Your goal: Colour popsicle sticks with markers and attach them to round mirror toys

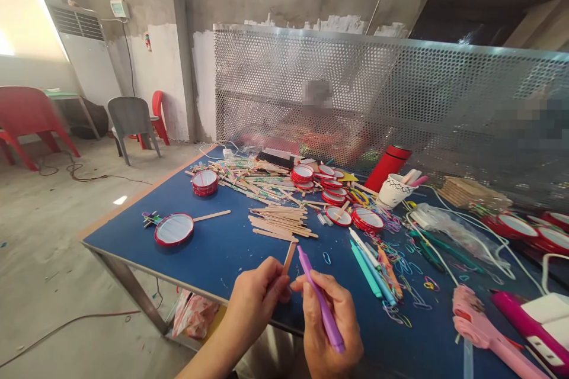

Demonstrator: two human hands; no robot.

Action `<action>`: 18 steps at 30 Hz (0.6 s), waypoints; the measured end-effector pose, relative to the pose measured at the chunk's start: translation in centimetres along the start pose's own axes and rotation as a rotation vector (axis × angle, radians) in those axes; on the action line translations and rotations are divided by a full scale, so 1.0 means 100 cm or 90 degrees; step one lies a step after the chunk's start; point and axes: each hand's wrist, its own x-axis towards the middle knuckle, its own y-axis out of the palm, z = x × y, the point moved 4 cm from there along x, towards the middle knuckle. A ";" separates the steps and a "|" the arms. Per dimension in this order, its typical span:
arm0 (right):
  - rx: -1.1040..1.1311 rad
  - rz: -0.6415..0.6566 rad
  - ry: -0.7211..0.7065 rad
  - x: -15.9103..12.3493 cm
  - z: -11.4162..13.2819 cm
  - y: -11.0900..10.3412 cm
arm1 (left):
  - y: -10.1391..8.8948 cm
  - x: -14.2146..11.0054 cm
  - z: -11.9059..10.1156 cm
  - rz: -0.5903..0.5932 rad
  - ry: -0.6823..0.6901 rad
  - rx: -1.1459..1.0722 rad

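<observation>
My left hand (262,290) is closed on a wooden craft stick (290,256), pinched near its lower end and pointing up and away from me. In my right hand (331,320) is a purple marker (320,299), gripped like a pen, its tip close to the upper part of the stick. Whether the tip touches the wood I cannot tell. Just beyond both hands lies a pile of bare craft sticks (282,220). Several more markers (367,266), teal, blue, white and orange, rest on the table to the right of my right hand.
Small red-rimmed drums (174,229) sit around the blue table (213,266). Rubber bands (411,284) are scattered at right, near a pink glue gun (484,325) and a power strip (533,331). A paper cup (393,190) and red flask (388,167) stand before the perforated metal screen (275,71).
</observation>
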 end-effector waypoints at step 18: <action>0.006 0.017 -0.012 0.004 0.005 0.002 | 0.001 0.000 0.002 0.001 -0.003 0.008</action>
